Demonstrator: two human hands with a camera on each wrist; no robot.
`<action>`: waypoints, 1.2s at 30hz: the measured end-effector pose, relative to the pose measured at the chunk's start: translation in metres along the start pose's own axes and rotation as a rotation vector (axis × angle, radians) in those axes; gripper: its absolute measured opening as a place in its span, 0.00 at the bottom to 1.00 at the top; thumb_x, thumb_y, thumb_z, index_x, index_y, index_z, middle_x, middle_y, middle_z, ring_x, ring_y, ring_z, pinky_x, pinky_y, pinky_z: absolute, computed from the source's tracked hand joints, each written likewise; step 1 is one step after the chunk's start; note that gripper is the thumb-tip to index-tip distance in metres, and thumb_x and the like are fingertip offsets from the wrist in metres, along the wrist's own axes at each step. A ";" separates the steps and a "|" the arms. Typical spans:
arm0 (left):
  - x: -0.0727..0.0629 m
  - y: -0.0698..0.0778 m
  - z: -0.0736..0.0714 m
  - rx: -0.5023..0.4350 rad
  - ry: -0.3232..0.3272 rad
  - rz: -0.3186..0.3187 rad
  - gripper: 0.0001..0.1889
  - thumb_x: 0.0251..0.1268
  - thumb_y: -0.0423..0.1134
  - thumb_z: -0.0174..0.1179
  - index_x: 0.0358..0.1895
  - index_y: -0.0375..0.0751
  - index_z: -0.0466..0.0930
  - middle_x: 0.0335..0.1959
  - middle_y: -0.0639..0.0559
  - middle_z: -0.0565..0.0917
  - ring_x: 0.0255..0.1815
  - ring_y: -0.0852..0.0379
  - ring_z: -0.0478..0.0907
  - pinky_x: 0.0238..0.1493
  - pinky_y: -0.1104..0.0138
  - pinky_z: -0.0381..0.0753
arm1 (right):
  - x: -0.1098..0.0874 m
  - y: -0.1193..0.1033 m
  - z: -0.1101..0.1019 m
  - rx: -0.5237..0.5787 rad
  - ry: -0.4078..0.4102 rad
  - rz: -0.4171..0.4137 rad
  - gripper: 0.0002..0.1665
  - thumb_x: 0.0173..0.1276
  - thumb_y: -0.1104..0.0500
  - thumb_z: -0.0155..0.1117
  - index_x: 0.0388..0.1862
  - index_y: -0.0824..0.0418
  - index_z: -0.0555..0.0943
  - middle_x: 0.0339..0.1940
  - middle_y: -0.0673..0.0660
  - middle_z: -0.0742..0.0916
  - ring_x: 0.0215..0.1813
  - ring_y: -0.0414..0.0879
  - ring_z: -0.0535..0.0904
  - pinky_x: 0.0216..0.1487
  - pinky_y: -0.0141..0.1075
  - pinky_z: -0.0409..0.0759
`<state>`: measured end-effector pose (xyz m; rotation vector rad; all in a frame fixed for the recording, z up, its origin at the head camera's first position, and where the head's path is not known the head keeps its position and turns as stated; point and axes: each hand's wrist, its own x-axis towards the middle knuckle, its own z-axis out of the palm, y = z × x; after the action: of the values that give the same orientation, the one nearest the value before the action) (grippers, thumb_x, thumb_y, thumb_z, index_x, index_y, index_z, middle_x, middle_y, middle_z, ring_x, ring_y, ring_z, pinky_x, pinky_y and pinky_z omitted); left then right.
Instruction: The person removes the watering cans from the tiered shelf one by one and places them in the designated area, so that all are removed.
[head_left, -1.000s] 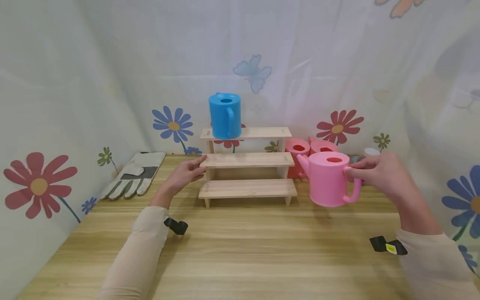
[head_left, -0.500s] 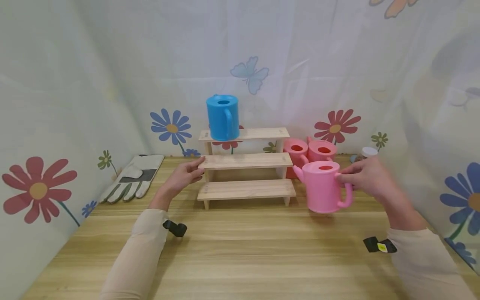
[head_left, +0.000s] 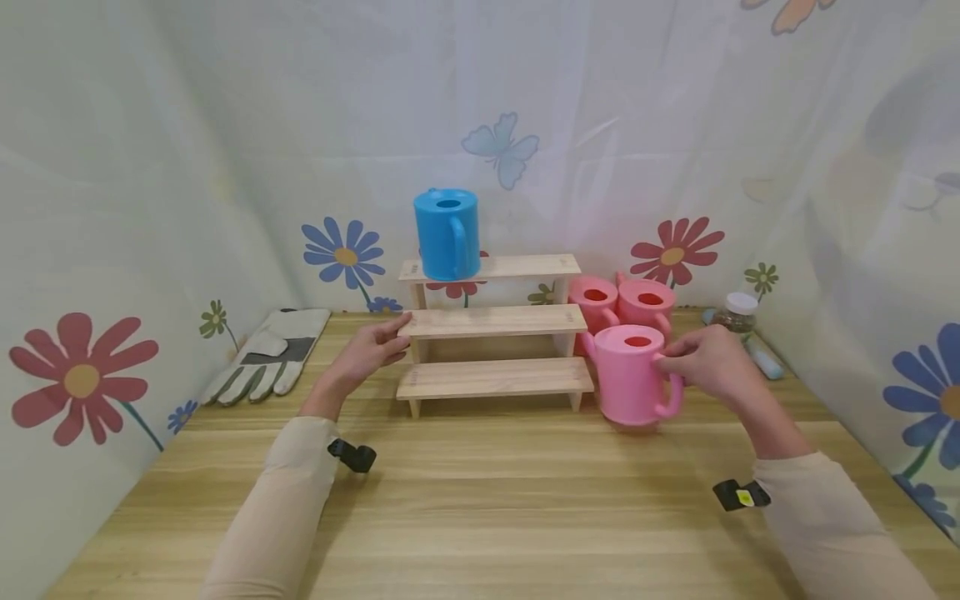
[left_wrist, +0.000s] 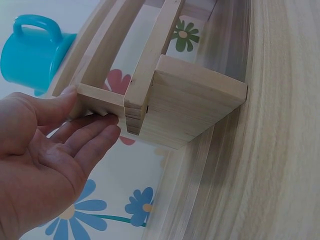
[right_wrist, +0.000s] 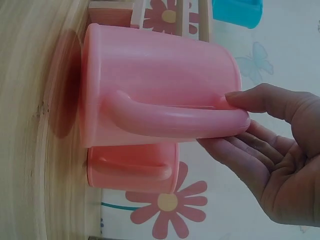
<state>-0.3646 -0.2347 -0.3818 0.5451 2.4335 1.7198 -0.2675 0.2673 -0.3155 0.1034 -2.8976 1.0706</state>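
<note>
My right hand (head_left: 708, 360) pinches the top of the handle of a pink watering can (head_left: 628, 379) between thumb and fingers. The can is upright at the right front of a three-step wooden stand (head_left: 495, 321), its base just above or on the table; I cannot tell which. In the right wrist view, the fingers (right_wrist: 250, 150) lie under the handle. My left hand (head_left: 367, 354) holds the left end of the middle step, thumb on top and fingers below, as the left wrist view shows. A blue watering can (head_left: 442, 237) stands on the top step's left end.
Two more pink-red watering cans, one nearer the stand (head_left: 592, 302) and one to its right (head_left: 645, 302), stand behind the held can. A lidded jar (head_left: 737, 312) is at the back right. Work gloves (head_left: 273, 354) lie at the back left. A flowered curtain (head_left: 480, 100) encloses the table.
My right hand has brought the pink watering can left and down, closer to the stand's right side. The jar has come fully into view. My left hand keeps its hold on the stand.
</note>
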 end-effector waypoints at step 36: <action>0.002 -0.004 0.000 -0.014 -0.006 0.005 0.29 0.80 0.36 0.49 0.80 0.45 0.54 0.81 0.46 0.52 0.76 0.43 0.58 0.69 0.50 0.68 | 0.009 0.008 0.021 -0.036 -0.036 -0.009 0.14 0.66 0.59 0.70 0.43 0.71 0.87 0.34 0.60 0.87 0.35 0.52 0.82 0.35 0.38 0.86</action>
<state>-0.3670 -0.2353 -0.3850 0.5548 2.4165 1.7332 -0.2781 0.2597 -0.3363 0.1356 -2.9439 1.0258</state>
